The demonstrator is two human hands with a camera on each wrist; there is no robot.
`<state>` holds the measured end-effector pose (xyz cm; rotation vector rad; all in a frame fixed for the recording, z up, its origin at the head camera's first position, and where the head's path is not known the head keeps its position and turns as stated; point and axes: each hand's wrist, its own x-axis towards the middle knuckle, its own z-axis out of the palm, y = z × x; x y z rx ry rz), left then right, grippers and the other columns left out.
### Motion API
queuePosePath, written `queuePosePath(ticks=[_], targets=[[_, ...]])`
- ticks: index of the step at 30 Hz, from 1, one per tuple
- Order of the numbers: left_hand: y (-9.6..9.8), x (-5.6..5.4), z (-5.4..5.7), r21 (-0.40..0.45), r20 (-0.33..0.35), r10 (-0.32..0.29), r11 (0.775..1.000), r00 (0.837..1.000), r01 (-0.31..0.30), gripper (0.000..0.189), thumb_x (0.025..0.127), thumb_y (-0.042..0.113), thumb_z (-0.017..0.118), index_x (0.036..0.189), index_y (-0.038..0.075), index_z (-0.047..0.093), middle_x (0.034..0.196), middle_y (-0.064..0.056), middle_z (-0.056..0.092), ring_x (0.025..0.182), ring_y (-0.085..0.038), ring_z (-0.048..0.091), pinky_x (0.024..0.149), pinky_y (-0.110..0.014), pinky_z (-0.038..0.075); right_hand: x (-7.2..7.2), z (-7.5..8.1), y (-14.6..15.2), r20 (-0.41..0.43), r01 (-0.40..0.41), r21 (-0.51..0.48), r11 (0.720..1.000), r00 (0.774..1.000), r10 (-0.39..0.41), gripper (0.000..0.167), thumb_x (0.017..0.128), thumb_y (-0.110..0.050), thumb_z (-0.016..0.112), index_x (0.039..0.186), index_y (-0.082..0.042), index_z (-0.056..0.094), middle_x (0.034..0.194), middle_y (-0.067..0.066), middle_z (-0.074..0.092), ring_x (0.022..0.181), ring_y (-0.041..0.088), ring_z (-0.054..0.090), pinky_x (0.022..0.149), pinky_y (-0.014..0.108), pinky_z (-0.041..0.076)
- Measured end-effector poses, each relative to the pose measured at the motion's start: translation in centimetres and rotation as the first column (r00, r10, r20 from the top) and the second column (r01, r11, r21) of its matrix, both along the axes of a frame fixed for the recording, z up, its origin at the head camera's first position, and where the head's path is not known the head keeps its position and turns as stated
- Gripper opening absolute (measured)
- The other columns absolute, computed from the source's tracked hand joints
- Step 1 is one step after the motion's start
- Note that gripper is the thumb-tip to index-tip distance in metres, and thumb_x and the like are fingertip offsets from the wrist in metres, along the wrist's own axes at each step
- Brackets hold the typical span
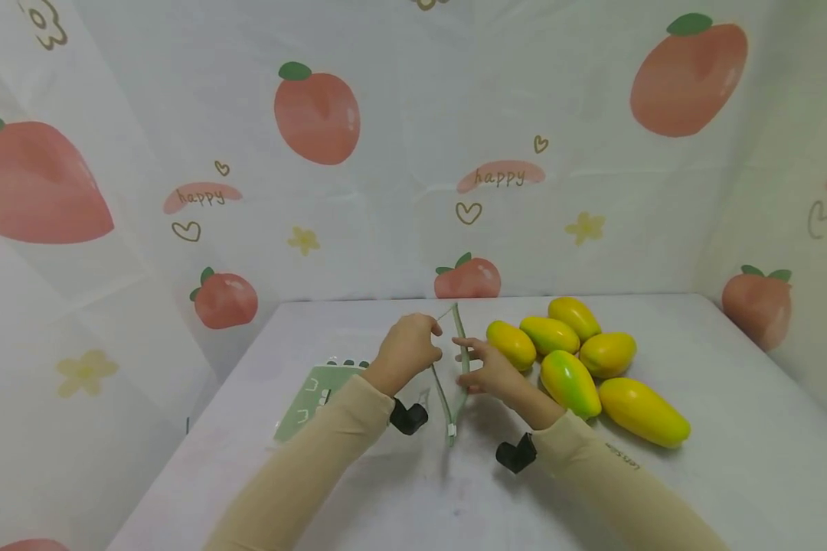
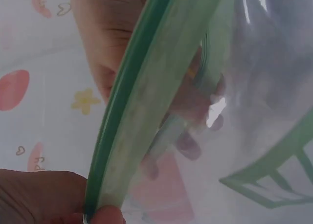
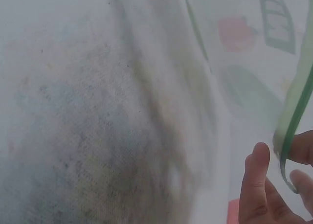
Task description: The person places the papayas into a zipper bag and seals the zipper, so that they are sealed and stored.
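Observation:
A clear zip bag (image 2: 264, 67) with a green zip strip hangs upright between the two hands, its mouth spread apart. My left hand (image 1: 406, 348) pinches the left edge of the mouth; its thumb (image 2: 108, 215) presses on the green strip in the left wrist view. On the other edge, my right hand (image 1: 492, 373) holds the strip with curved, spread fingers, and some fingertips show through the film. A white slider (image 1: 452, 430) sits at the near end of the zip. In the right wrist view, fingers (image 3: 254, 185) stand beside the strip; their exact contact is unclear.
Several yellow-green mangoes (image 1: 644, 413) lie close together on the white table (image 1: 413, 505), right of the right hand. A flat green printed bag (image 1: 310, 394) lies partly behind the left forearm. Printed fabric (image 1: 400, 229) hangs behind and beside the table.

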<state>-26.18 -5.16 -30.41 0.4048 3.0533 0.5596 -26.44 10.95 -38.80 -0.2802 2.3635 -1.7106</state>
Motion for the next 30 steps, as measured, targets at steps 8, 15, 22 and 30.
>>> queuePosePath(ticks=[8,15,22,30], targets=[[-0.7,-0.5,-1.7,0.062,0.005,0.016,0.998,1.000,-0.016,0.035,0.080,0.004,0.069,0.115,0.006,0.069,0.076,-0.003,0.071,0.053,-0.008,0.062,0.054,-0.023,0.046,-0.2,-0.2,0.2,0.047,0.048,0.066,0.997,0.998,-0.052,0.070,0.084,0.007,0.066,0.146,-0.011,0.041,0.134,0.024,0.052,0.088,0.021,0.061,0.075,0.032,0.058],[-3.3,-1.0,-1.6,0.122,-0.014,0.116,0.986,0.993,-0.113,0.042,0.076,-0.004,0.063,0.116,0.005,0.070,0.072,-0.004,0.071,0.049,-0.009,0.058,0.050,-0.021,0.043,-0.5,-0.5,1.9,0.028,0.084,0.160,0.984,0.996,-0.089,0.073,0.079,0.010,0.065,0.145,-0.010,0.042,0.137,0.027,0.048,0.082,0.022,0.060,0.072,0.031,0.057],[-3.6,-1.2,-1.2,0.131,0.007,0.100,0.986,0.995,-0.100,0.042,0.079,0.000,0.065,0.120,0.007,0.068,0.057,0.002,0.064,0.051,-0.009,0.061,0.052,-0.022,0.044,-0.5,-0.1,2.1,0.018,0.092,0.161,0.983,0.995,-0.096,0.072,0.078,0.010,0.066,0.144,-0.010,0.045,0.136,0.029,0.048,0.080,0.021,0.059,0.068,0.029,0.057],[-1.2,-0.4,-1.3,0.145,0.028,0.049,0.988,0.998,-0.053,0.040,0.081,0.006,0.068,0.121,0.007,0.067,0.057,0.001,0.064,0.052,-0.009,0.061,0.051,-0.023,0.042,-0.3,0.0,1.3,0.054,0.070,0.130,0.989,0.996,-0.077,0.072,0.083,0.007,0.067,0.147,-0.014,0.042,0.136,0.027,0.049,0.081,0.021,0.060,0.069,0.028,0.057]])
